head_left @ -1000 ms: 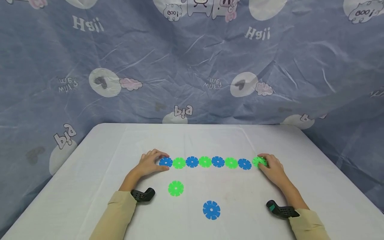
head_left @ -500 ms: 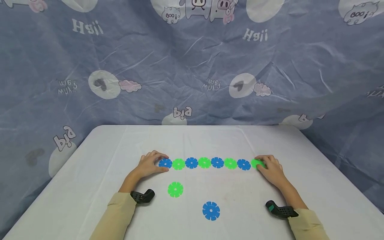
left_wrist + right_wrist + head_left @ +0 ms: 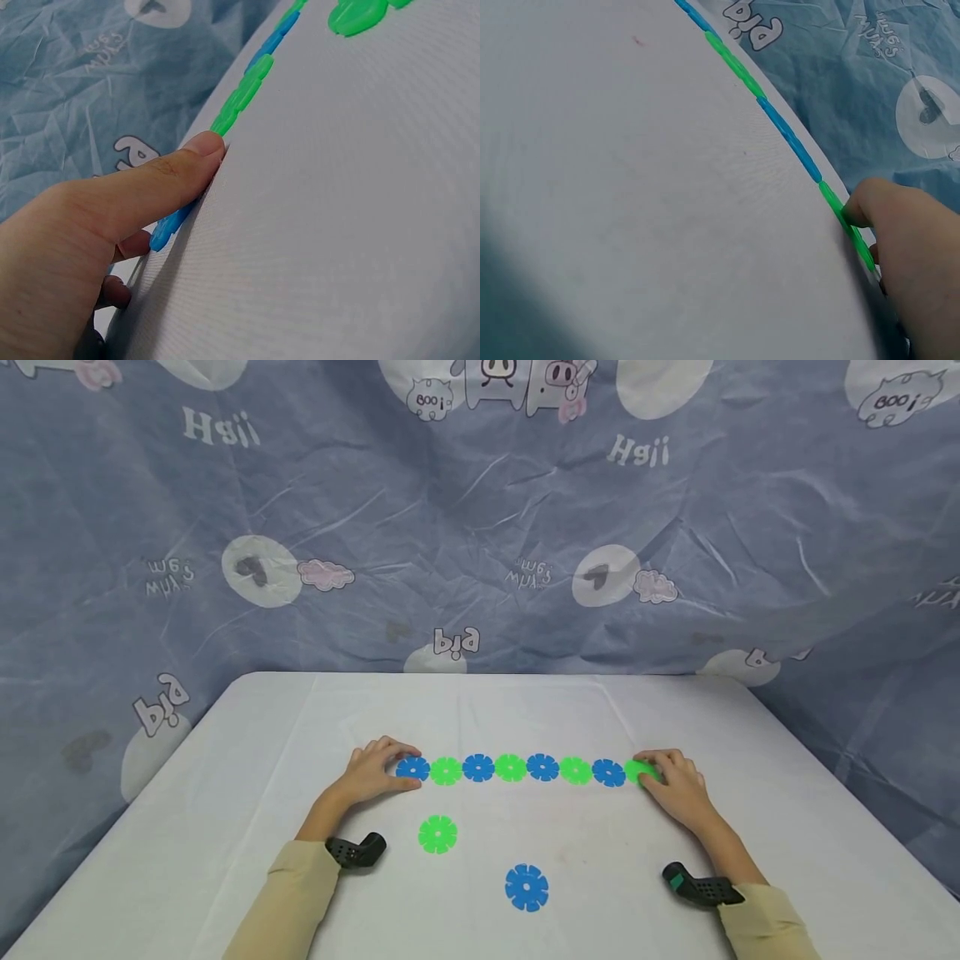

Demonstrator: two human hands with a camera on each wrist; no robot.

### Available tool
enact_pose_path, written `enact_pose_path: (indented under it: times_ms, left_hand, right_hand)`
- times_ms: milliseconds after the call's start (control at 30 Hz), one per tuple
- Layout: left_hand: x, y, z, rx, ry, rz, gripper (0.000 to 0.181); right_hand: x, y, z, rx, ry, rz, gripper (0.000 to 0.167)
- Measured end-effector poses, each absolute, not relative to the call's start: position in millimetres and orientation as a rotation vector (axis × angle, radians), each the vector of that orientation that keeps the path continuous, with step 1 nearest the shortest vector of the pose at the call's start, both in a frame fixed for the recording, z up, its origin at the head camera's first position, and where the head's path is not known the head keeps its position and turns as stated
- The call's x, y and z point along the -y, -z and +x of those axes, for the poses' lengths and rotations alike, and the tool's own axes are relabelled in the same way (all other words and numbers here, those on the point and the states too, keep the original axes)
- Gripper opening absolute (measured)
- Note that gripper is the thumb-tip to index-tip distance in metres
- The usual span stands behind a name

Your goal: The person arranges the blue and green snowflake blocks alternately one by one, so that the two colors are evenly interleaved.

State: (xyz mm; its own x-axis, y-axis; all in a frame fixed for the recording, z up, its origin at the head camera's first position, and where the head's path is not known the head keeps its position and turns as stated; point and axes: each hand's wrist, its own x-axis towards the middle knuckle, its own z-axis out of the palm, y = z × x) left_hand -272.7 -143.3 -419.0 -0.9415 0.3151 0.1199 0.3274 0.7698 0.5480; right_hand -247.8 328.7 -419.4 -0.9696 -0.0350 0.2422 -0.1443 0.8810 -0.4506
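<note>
A row of notched plastic discs, blue and green by turns, runs across the white table in the head view. At its left end my left hand (image 3: 375,770) holds a blue disc (image 3: 413,768) between thumb and fingers. At the right end a green disc (image 3: 640,771) is pinched by my right hand (image 3: 682,789), which hides part of it. This green disc meets the neighbouring blue disc (image 3: 789,139) in the right wrist view. Beside the left-hand disc lies another green disc (image 3: 241,95), edge to edge with it in the head view.
Nearer me, a loose green disc (image 3: 437,834) and a loose blue disc (image 3: 527,887) lie flat on the white tablecloth (image 3: 600,843). A blue-grey printed curtain (image 3: 450,510) hangs behind the table's far edge. Black cameras sit at both wrists.
My right hand has slid the end green disc left, closing the gap to the blue disc beside it. The left hand has stayed at the left-end disc.
</note>
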Motion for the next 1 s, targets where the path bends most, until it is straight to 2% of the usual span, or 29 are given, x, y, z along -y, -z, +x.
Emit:
enact_pose_path:
  times_ms: [433,1000]
  left_hand:
    - [143.2,420.5,-273.2,2.94,0.908,-0.534,0.054]
    - [143.1,417.2,-271.7,2.949,0.925,-0.523,0.054]
  right_hand:
    - [-325.2,424.1,-245.9,2.753,-0.66,0.063,0.033]
    - [-326.9,423.1,-246.4,2.8,-0.66,0.104,0.038]
